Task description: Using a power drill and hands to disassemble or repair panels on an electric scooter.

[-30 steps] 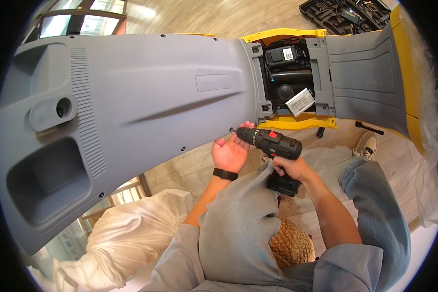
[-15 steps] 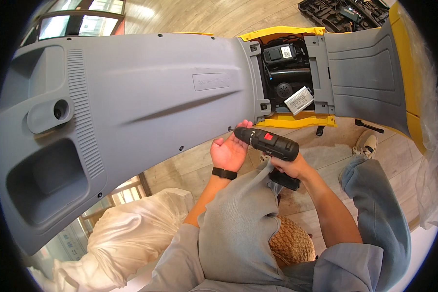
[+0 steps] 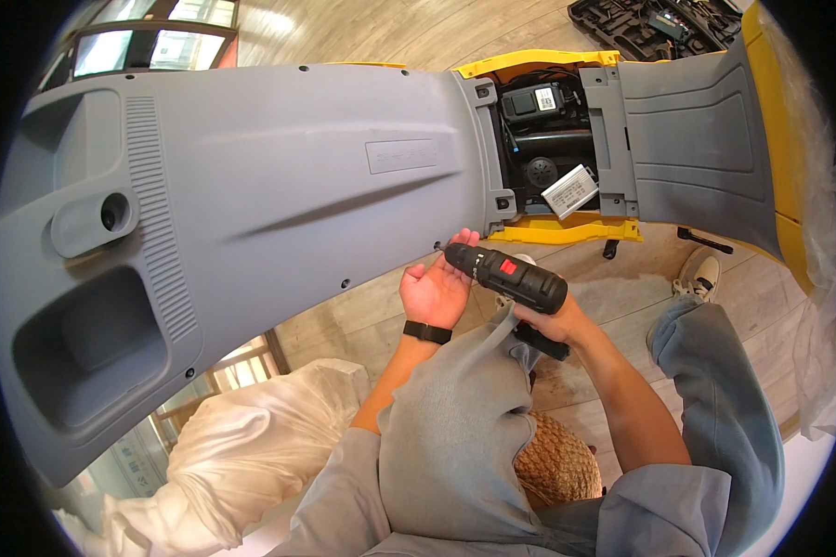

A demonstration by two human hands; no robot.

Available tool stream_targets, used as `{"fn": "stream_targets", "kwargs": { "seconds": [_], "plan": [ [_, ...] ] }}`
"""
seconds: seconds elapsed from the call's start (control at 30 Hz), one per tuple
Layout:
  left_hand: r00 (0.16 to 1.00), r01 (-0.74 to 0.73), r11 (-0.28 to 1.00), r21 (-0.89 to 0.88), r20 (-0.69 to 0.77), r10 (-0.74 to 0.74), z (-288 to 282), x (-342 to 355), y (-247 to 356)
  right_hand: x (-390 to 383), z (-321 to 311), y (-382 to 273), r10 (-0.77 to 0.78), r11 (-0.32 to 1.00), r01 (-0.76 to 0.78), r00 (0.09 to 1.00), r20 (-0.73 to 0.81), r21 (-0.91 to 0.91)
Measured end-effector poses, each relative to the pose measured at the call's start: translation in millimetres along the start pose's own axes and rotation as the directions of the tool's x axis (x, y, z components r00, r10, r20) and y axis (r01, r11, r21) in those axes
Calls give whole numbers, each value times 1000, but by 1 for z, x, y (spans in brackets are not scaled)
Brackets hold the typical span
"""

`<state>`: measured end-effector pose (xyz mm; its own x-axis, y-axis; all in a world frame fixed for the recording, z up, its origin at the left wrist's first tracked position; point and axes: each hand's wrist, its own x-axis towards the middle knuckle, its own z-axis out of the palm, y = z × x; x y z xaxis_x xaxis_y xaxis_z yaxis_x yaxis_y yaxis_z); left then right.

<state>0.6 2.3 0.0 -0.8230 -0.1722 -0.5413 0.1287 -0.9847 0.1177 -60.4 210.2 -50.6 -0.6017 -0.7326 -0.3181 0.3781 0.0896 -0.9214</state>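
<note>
My right hand (image 3: 559, 320) is wrapped round the grip of a black cordless drill (image 3: 520, 278) with a red mark on its side. The drill points left, its bit tip at a screw hole (image 3: 438, 246) on the lower edge of a large grey plastic panel (image 3: 316, 176). Beneath the drill's nose, my left hand (image 3: 437, 292) lies palm up, thumb apart and fingers stretched out. Its fingertips show just past the chuck, which hides part of the fingers. I cannot tell whether they touch the chuck. A black band (image 3: 427, 331) circles my left wrist.
Right of the panel, a yellow-edged opening (image 3: 567, 230) holds black parts, wiring and a silver box (image 3: 570, 191). Beyond it is a grey seat-like section (image 3: 697, 139). An open tool case (image 3: 664, 28) lies far right, and white cloth-like wrapping (image 3: 260, 436) lower left.
The drill and my right hand have shifted very slightly left. The drill's rear has tipped a little downward. My left hand keeps nearly the same place.
</note>
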Motion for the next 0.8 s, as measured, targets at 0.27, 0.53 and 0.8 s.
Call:
{"fn": "stream_targets", "kwargs": {
  "seconds": [0.27,0.53,0.8],
  "plan": [
    [999,-19,996,-83,-33,16,5,2,-5,6,-15,-22,-250,915,266,964,94,-302],
    [996,-79,993,-86,-52,75,9,2,-13,21,-35,-35,-277,681,373,928,250,-630],
    [994,-97,988,-117,-64,90,7,3,-13,30,-37,-31,-308,667,401,916,257,-628]
  ]
}}
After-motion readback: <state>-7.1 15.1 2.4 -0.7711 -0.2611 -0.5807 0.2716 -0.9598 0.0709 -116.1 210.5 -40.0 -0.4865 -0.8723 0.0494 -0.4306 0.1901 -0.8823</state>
